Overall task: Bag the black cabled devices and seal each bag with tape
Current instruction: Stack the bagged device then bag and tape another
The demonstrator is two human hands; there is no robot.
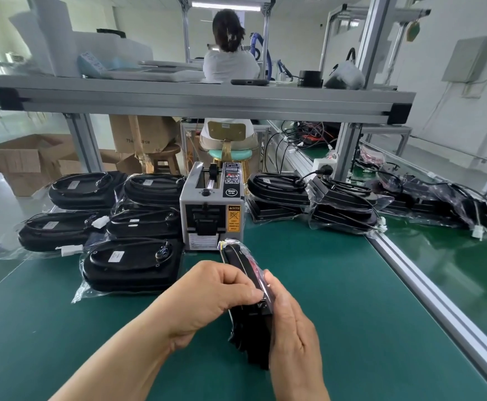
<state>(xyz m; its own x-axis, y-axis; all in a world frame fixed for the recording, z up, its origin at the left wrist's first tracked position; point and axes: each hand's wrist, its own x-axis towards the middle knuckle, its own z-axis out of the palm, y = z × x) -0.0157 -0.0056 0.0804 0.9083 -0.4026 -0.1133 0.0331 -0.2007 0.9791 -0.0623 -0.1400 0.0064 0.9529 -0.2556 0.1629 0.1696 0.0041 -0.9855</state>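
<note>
Head view shows both hands at the near middle of the green table (337, 299), and between them is one black cabled device (251, 325) inside a clear bag (243, 248). The device stands on its narrow edge on the table, a little tilted, and its far end almost reaches the front of the grey tape dispenser (211, 206).

The left hand (207, 296) comes from the left with its fingers curled in. Its thumb and fingertips pinch the upper edge of the bag, close to the middle of the device. The right hand (291, 337) is against the right side of the same device and grips it. Its thumb lies along the upper edge and nearly meets the left fingertips. Its other fingers are behind the device and are hidden, so how far they are bent I cannot tell. Neither hand is free; both are closed on this one bagged device.

To the left of the dispenser several bagged black devices (132, 264) lie flat in low stacks, with white connectors at the cable ends. To the right of the dispenser more black devices (343, 204) lie piled in clear bags. Behind the table frame another person (230, 62) sits with the back to the camera.
</note>
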